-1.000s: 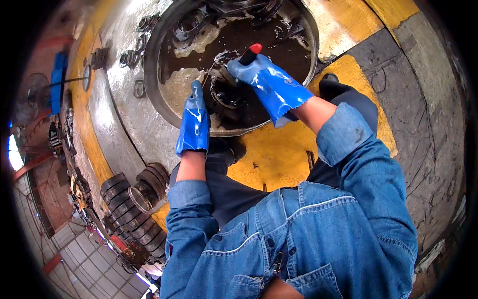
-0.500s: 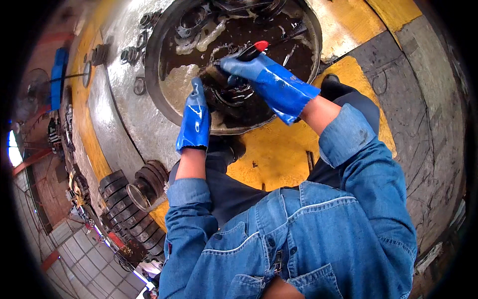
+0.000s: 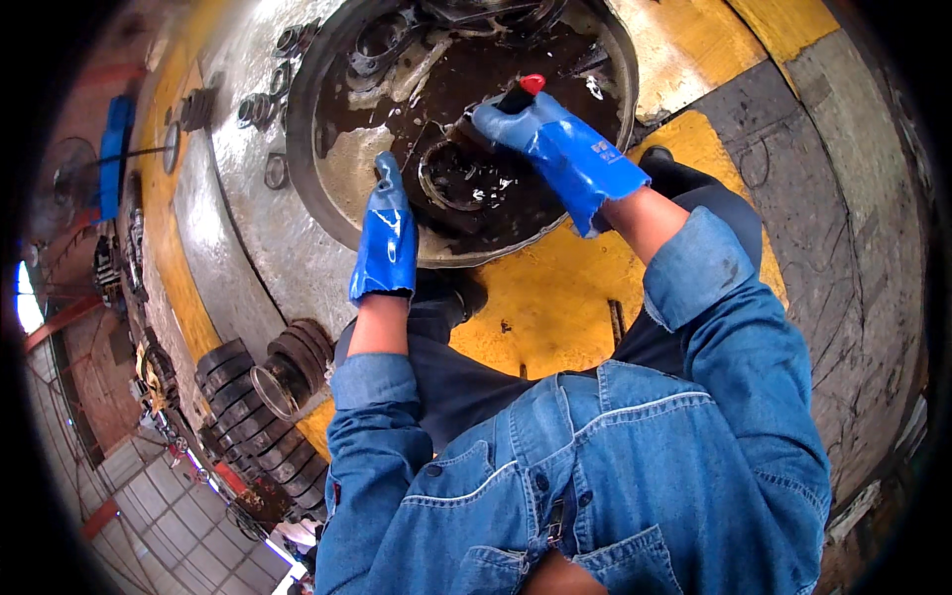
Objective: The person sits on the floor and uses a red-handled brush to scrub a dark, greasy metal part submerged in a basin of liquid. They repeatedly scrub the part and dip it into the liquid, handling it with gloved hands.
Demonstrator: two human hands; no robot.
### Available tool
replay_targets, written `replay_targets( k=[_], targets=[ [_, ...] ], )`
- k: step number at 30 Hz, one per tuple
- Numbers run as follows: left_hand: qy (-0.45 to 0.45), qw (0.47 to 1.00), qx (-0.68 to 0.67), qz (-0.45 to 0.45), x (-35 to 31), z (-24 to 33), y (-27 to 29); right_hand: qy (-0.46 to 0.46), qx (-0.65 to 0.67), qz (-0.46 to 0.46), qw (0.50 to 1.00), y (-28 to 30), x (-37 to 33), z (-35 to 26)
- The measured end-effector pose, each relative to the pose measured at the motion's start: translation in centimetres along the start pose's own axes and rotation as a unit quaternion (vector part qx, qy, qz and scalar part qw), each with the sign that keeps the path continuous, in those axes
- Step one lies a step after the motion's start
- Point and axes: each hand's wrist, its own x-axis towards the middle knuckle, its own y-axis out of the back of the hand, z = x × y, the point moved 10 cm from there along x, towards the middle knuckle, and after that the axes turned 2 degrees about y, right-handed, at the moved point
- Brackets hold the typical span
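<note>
A wide round metal pan of dark, oily liquid lies in front of me. My right hand, in a blue rubber glove, is closed round a brush whose black handle ends in a red tip. Its bristle end, partly hidden, points down-left over a dark ring-shaped metal part that sits wet in the liquid. At the part's left side is my left hand, gloved alike, thumb up on its edge; the other fingers are hidden behind it.
More metal rings lie at the pan's far side. Several nut-like metal pieces stand on the metal surface left of it. A ribbed cylindrical part and a row of black rings are by my left arm.
My right hand has moved right and slightly away from my left with the brush, uncovering more of the ring. The left hand is nearly still.
</note>
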Motion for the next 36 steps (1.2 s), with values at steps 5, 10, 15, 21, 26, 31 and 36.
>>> replay_targets(
  k=[5,10,15,21,26,31,36],
  targets=[
    [-0.004,0.997,-0.072,0.007,-0.1,-0.2,0.1,0.014,0.062,-0.174,0.983,-3.3,-1.7,-4.1],
    [-0.001,0.998,0.049,0.040,2.2,-2.2,2.9,0.073,0.031,-0.212,0.974,-5.6,-1.6,-5.3],
    [-0.024,0.986,0.142,0.086,3.2,-2.6,3.9,-0.086,-0.087,0.081,0.989,1.2,-1.1,-3.2],
    [-0.023,0.989,0.121,0.080,2.8,-2.4,3.5,0.077,0.178,-0.127,0.973,-4.7,-3.7,-7.4],
    [-0.018,0.994,0.089,0.058,2.5,-1.8,2.1,-0.048,0.009,0.036,0.998,-0.8,0.9,-1.0],
    [0.011,0.995,0.086,0.044,3.6,-4.0,3.5,-0.108,-0.112,0.149,0.977,1.7,-0.1,-0.5],
    [-0.019,0.995,0.097,0.018,3.6,-3.1,1.9,0.092,0.111,0.028,0.989,-3.7,0.9,-2.4]
  ],
)
